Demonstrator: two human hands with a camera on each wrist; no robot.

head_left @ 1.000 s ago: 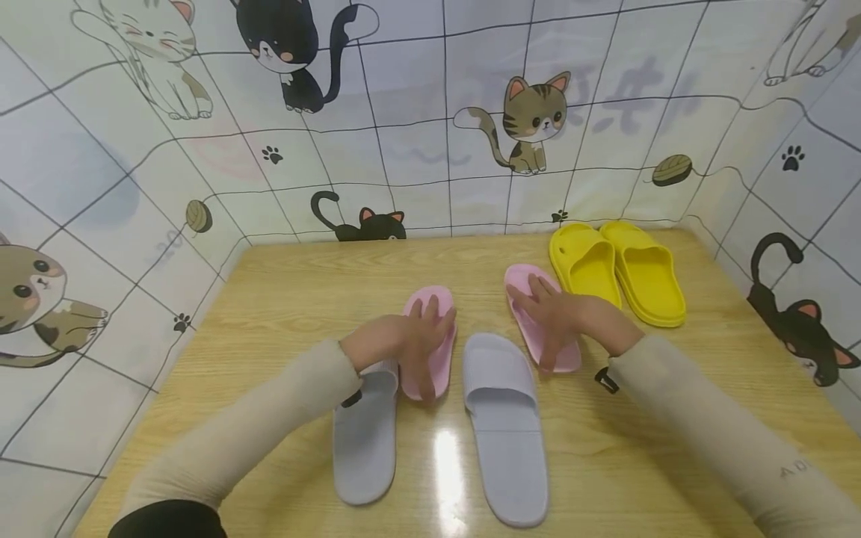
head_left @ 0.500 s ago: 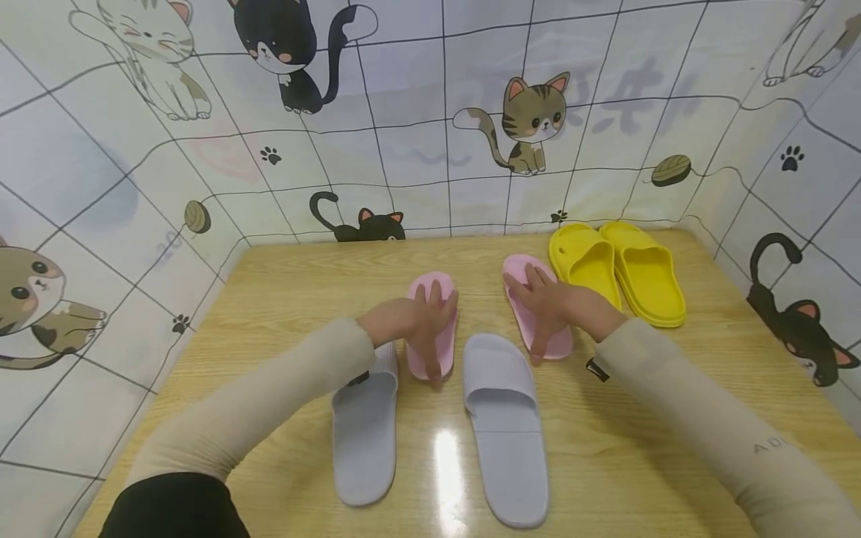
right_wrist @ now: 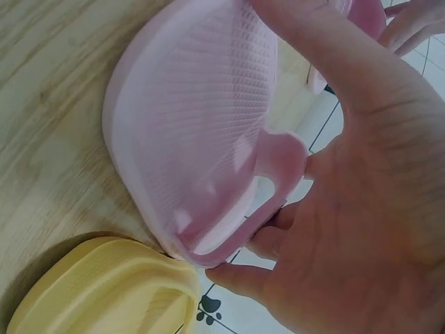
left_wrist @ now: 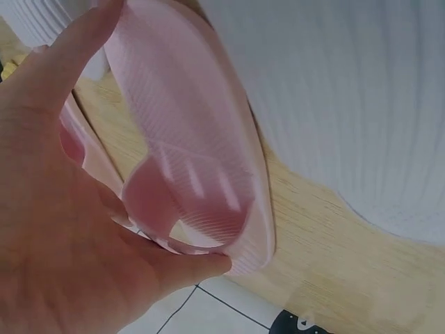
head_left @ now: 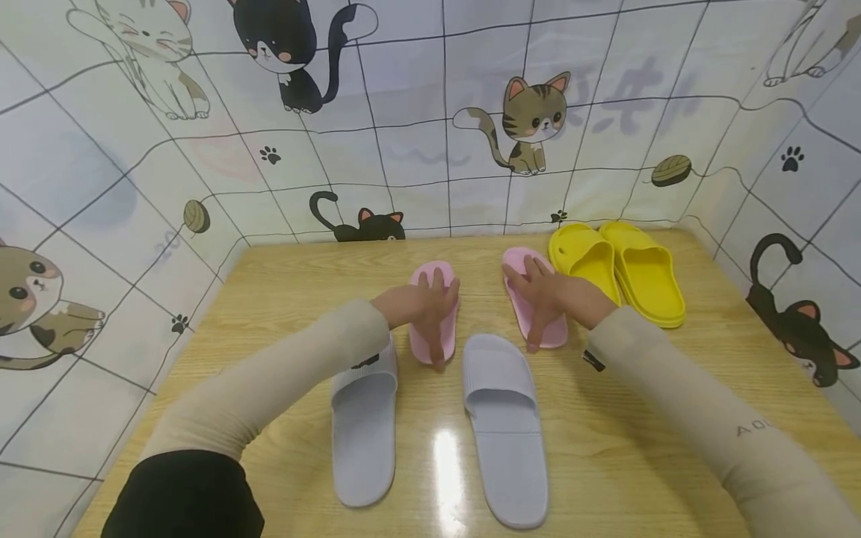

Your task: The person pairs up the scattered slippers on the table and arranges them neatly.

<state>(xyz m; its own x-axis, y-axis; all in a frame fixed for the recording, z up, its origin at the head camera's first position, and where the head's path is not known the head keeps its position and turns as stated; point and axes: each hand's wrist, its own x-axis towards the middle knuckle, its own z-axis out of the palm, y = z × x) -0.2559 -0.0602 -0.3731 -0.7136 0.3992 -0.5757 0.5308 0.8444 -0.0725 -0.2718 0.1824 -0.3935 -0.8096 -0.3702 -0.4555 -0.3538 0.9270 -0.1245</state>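
Note:
My left hand (head_left: 430,308) lies with spread fingers over a small pink slipper (left_wrist: 170,104), thumb at its heel end and fingertips over the strap. The slipper's toe points away from me. To the right, my right hand (head_left: 557,296) spans the matching pink slipper (right_wrist: 188,132) the same way, its thumb by the heel and its other fingers along the strap. Both slippers lie sole down on the wooden surface (head_left: 303,276), side by side with a gap between them. The hands cover much of each slipper in the head view.
Nearer to me lie two larger white slippers, a left one (head_left: 363,448) and a right one (head_left: 510,471). Two yellow clogs (head_left: 649,280) stand at the back right, close beside the right pink slipper. A cat-print sheet (head_left: 410,149) rises along the back and sides.
Both hands have moved away from me toward the back sheet, and both pink slippers have slid along with them. The white slippers and yellow clogs have stayed put.

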